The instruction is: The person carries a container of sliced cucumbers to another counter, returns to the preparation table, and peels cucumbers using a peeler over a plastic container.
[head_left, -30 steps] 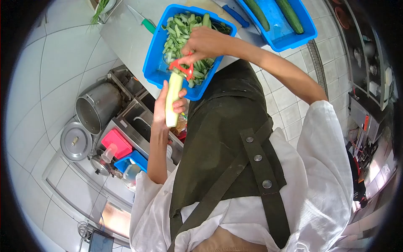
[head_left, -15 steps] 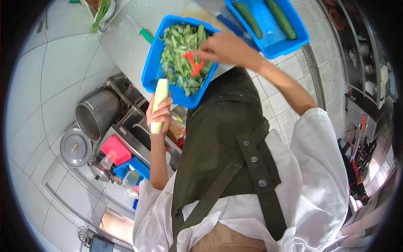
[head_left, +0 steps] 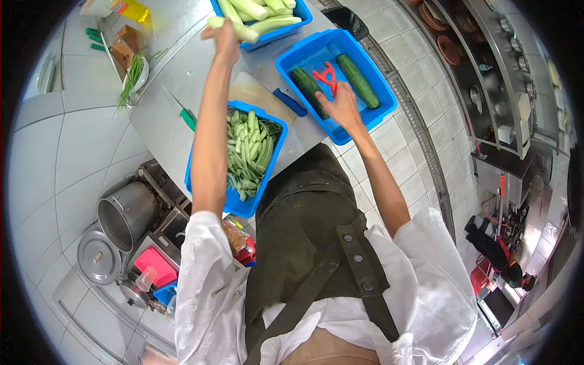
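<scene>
My left hand (head_left: pixel 225 44) is stretched far forward, its fingers around a peeled pale cucumber (head_left: pixel 246 32) at the edge of a blue tub that holds several other peeled cucumbers (head_left: pixel 275 24). My right hand (head_left: pixel 342 106) grips a red peeler (head_left: pixel 326 75) above a second blue tub (head_left: pixel 338 129). Two unpeeled dark green cucumbers lie in that tub: one cucumber (head_left: pixel 359 82) to the right of the peeler, the other cucumber (head_left: pixel 306 85) to its left. Under my left forearm stands a third blue tub (head_left: pixel 272 159) full of green peel strips (head_left: pixel 250 149).
A cutting board (head_left: pixel 252 92), a blue-handled knife (head_left: pixel 289 102) and a green-handled knife (head_left: pixel 187 119) lie on the steel table (head_left: pixel 159 125). A bowl of green stalks (head_left: pixel 137 74) and a bottle of yellow liquid (head_left: pixel 131 10) are at the left. A large pot (head_left: pixel 129 213) stands lower left.
My left hand has carried the peeled cucumber forward from beside the peelings tub to the tub of peeled ones. My right hand has moved right with the peeler, over the unpeeled cucumbers.
</scene>
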`<state>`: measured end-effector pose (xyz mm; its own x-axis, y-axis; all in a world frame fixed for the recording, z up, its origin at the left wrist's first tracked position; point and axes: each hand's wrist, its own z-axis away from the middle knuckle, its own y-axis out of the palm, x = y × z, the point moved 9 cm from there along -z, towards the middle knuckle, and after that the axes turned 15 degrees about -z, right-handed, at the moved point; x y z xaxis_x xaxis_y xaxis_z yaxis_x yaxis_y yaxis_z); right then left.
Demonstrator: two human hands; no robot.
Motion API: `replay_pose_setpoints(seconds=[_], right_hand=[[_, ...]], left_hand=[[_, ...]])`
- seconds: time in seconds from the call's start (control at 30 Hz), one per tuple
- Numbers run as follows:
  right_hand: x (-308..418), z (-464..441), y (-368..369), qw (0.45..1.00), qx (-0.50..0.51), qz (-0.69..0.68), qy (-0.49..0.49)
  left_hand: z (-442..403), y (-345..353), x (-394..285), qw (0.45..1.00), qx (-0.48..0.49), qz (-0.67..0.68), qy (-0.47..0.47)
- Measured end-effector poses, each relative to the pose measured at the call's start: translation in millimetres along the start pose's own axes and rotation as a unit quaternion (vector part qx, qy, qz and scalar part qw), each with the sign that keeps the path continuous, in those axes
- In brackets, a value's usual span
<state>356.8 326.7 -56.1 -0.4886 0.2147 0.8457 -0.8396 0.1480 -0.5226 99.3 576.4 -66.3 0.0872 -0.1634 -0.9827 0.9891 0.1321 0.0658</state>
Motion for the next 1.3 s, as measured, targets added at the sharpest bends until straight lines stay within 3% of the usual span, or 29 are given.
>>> replay_pose_setpoints(seconds=[0.03,0.07,0.1,0.17,0.23,0.3,0.37,0.4,0.43,0.47,0.53,0.57,0.63,0.67,0.7,0.8,0.9,0.93,1.1,1.17,1.23,1.3], right_hand=[[-25.3,-13.2,20.6,0.999,0.013,0.031,-0.011],[-39.1,-19.3,34.2,0.997,0.026,0.062,-0.023],[-37.0,-24.7,35.4,0.997,0.025,0.061,-0.029],[-52.2,-25.8,45.5,0.996,0.061,0.018,0.068],[-56.8,-27.6,36.4,0.999,0.046,0.011,0.026],[-52.8,-28.0,13.5,0.997,0.018,-0.057,0.039],[-13.3,-13.6,-2.0,0.998,0.028,-0.056,0.024],[30.1,4.4,-2.8,0.988,0.057,-0.142,-0.002],[65.9,23.8,2.0,0.969,0.084,-0.23,-0.025],[89.0,38.8,12.7,0.969,0.09,-0.23,-0.025],[135.0,67.7,53.8,0.893,0.224,-0.388,-0.032],[138.7,70.0,58.3,0.891,0.233,-0.387,-0.033],[132.4,88.1,95.0,0.815,0.359,-0.436,0.127],[142.9,92.4,101.8,0.85,0.323,-0.404,0.097],[145.5,99.1,115.3,0.846,0.332,-0.406,0.095],[134.3,111.7,147.8,0.937,0.327,-0.096,-0.079],[134.4,126.1,147.1,0.933,0.337,-0.127,-0.01],[144.1,127.9,141.2,0.946,0.286,-0.125,-0.092],[183.9,133.3,151.8,0.936,0.314,-0.155,-0.039],[200.6,137.5,156.8,0.94,0.274,-0.182,-0.094],[204.2,143.3,167.3,0.941,0.252,-0.21,-0.087],[207.2,151.7,173.5,0.93,0.25,-0.237,-0.131]], left_hand=[[-33.7,5.3,36.4,0.994,-0.034,-0.103,0.006],[-18.2,12.0,36.0,0.966,-0.072,-0.231,-0.086],[2.1,21.4,21.4,0.967,-0.076,-0.229,-0.081],[59.3,27.6,-13.6,0.918,-0.068,-0.39,-0.002],[116.2,15.6,-19.6,0.952,-0.047,-0.3,0.046],[165.7,-1.1,4.8,0.979,0.028,-0.201,0.003],[213.3,5.8,29.4,0.972,0.153,-0.149,-0.102],[229.0,1.2,25.0,0.973,0.142,-0.146,-0.106],[250.0,8.9,26.0,0.965,0.193,-0.026,-0.174],[269.3,16.5,23.3,0.937,0.243,0.096,-0.233],[286.3,-18.4,10.6,0.939,0.199,0.169,-0.225],[294.1,-44.1,3.3,0.934,0.158,0.239,-0.214],[311.8,-112.5,5.9,0.959,0.062,0.199,-0.191],[320.6,-145.6,16.6,0.961,0.041,0.194,-0.194],[326.2,-170.8,22.3,0.962,0.023,0.19,-0.194],[344.0,-211.9,33.7,0.966,-0.027,0.188,-0.178],[359.9,-224.9,35.2,0.956,-0.089,0.216,-0.179],[363.0,-225.5,33.0,0.958,-0.104,0.204,-0.174],[366.9,-219.7,43.5,0.966,-0.074,0.165,-0.183],[369.9,-212.6,48.5,0.971,-0.051,0.141,-0.188],[364.6,-210.3,55.8,0.974,-0.069,0.128,-0.172],[359.8,-207.2,37.7,0.984,-0.092,0.1,-0.119]])
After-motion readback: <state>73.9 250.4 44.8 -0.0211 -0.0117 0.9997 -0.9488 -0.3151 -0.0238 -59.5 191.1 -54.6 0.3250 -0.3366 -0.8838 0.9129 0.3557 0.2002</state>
